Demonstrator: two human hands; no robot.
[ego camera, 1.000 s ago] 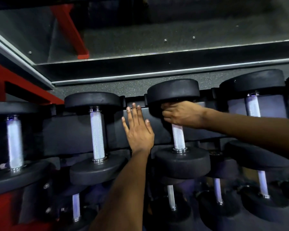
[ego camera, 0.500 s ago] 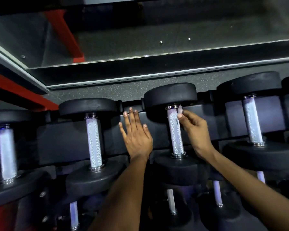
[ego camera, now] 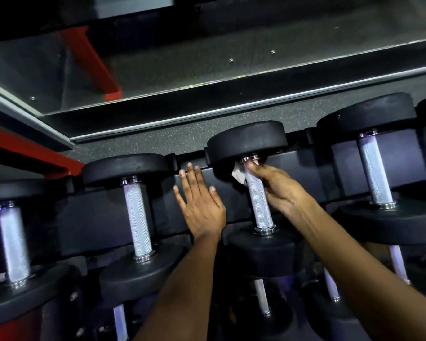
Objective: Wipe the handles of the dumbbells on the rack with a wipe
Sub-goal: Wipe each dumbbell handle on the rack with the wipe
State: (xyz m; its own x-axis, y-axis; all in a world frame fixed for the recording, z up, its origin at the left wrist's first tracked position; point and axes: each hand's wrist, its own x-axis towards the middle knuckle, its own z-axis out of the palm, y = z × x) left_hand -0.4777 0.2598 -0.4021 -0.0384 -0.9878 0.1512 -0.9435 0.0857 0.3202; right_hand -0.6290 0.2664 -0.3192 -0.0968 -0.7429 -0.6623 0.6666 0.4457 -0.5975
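I see my right hand on the middle dumbbell. Left of that dumbbell, my left hand rests on the rack.

Black round-headed dumbbells lie side by side on the dark rack, their knurled silver handles running front to back. A crumpled white wipe sits against the far end of the middle handle, just under its far head.

Single head-worn view, looking forward and down, close over dumbbell rack, perhaps tilted
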